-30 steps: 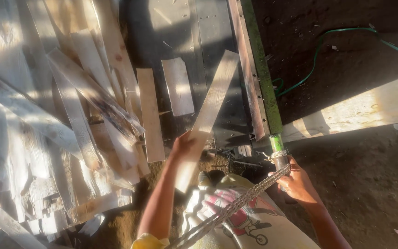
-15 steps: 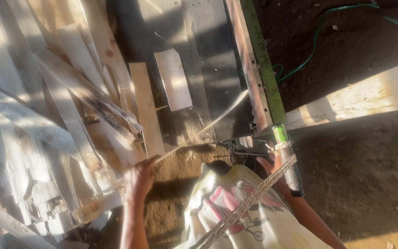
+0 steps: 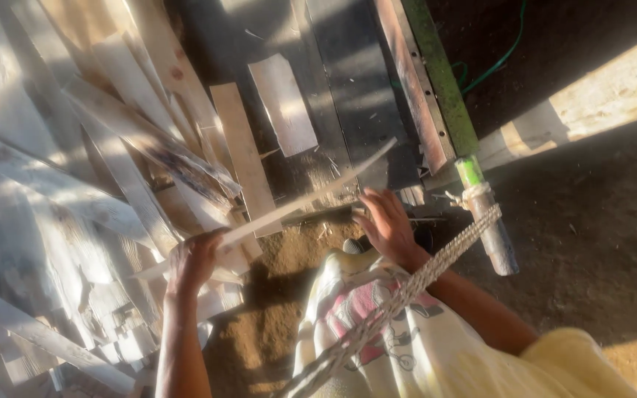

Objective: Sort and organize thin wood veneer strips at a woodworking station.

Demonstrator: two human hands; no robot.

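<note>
While left hand (image 3: 193, 262) grips it | wood slat (image 3: 311, 195): thin, pale, seemingly edge-on

- We find hard, low sunlight entering from the upper left; it washes out the boards (image 3: 75, 169) at the left into glare, with grain lost in places.
- The right half lies in deep shadow; the ground (image 3: 591, 221) there is dim, broken by one bright plank (image 3: 613, 88) at upper right.
- Dappled shadow bands cross the board pile.
- The left hand (image 3: 193, 262) and its thin strip (image 3: 296, 203) are smeared by motion blur.
- The right hand (image 3: 388, 225) is sunlit and slightly soft.
- The rope (image 3: 399, 302) near the lens is out of focus.
- We note an overall warm cast and slight haze.
</note>
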